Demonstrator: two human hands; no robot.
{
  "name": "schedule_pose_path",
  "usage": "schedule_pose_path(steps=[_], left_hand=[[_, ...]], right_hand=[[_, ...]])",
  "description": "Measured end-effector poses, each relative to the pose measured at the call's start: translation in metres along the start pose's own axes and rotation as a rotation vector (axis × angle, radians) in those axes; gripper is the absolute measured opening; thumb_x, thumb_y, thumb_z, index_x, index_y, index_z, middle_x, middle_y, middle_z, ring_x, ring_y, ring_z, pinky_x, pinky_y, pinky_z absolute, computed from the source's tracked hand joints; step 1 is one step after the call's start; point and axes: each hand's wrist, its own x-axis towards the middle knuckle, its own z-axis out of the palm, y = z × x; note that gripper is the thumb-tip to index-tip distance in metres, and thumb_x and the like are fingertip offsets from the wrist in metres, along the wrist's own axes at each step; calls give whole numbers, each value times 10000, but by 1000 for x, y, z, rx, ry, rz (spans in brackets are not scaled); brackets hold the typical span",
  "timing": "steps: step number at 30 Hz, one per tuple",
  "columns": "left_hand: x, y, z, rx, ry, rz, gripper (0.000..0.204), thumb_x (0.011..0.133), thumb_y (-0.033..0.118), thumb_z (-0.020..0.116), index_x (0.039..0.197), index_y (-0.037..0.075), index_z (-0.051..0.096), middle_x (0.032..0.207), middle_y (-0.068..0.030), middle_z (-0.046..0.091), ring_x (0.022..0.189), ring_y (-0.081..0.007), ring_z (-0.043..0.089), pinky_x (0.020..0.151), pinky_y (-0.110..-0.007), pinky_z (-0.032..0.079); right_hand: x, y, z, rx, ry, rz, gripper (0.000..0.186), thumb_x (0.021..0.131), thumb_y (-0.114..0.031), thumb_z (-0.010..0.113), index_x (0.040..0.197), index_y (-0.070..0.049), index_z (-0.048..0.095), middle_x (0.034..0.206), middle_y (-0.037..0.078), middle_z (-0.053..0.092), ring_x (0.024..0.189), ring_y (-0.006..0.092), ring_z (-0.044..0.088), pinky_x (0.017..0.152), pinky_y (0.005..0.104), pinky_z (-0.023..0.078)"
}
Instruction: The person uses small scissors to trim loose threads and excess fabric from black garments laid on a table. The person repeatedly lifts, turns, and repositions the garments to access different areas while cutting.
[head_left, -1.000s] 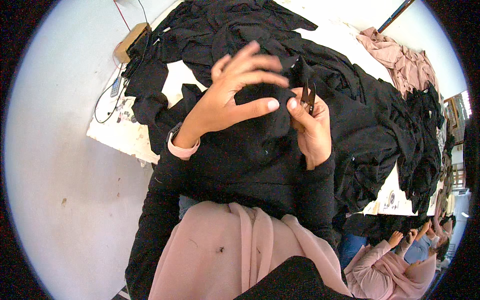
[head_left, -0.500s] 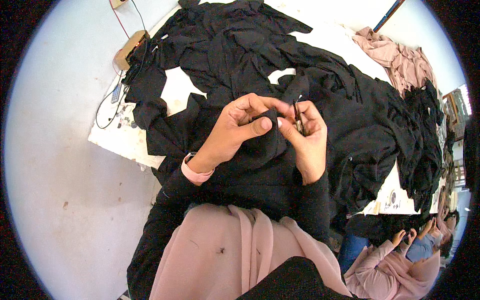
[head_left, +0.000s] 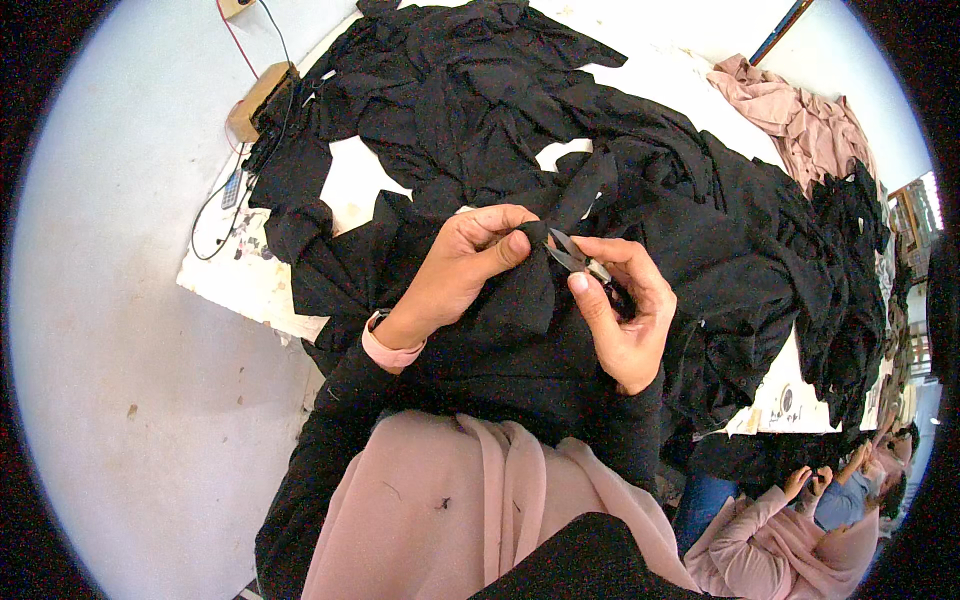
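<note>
My left hand [head_left: 472, 253] pinches an edge of a black garment [head_left: 515, 300] between thumb and fingers, holding it up over my lap. In my right hand [head_left: 630, 310] is a small pair of thread snips [head_left: 590, 265], gripped between thumb and fingers. The snips' two blades are apart and point left, their tips close beside the pinched cloth edge. Whether the blades touch the cloth or a thread I cannot tell. The rest of the garment hangs down below my hands and merges with the other black cloth.
A heap of black garments [head_left: 480, 110] covers much of the white table [head_left: 365, 180]. Pink cloth [head_left: 780, 115] lies at the far right. A wooden box with wires [head_left: 262, 100] stands at the left edge. Co-workers [head_left: 770, 540] sit at the lower right.
The snips, earlier upright and tucked in my right hand, now point left with their blades apart. My right hand has moved a little right and down, away from the left fingers.
</note>
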Motion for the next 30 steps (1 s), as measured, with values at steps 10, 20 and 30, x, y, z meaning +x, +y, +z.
schedule_pose_path(steps=[10, 20, 30], left_hand=[[2, 0, -6, 141, -93, 53, 370, 934, 384, 683, 976, 17, 673, 928, 2, 661, 883, -81, 582, 820, -231, 443], [1, 2, -7, 134, -67, -30, 532, 851, 487, 749, 1054, -1, 692, 1050, -52, 663, 997, -152, 611, 925, -298, 449], [3, -4, -5, 69, -81, -23, 581, 788, 385, 837, 1174, -19, 680, 1264, -106, 608, 1172, -212, 585, 1033, -336, 438]], right_hand=[[-2, 0, -3, -58, 30, 12, 184, 870, -40, 708, 1050, -2, 696, 894, 84, 719, 768, 120, 642, 716, 256, 493], [-1, 4, 0, -96, 63, -58, 181, 890, -37, 685, 1066, 4, 688, 889, 74, 715, 784, 112, 636, 730, 250, 490], [12, 13, 4, -125, 148, -76, 103, 819, 1, 752, 901, -19, 694, 824, 46, 681, 702, 88, 575, 667, 224, 454]])
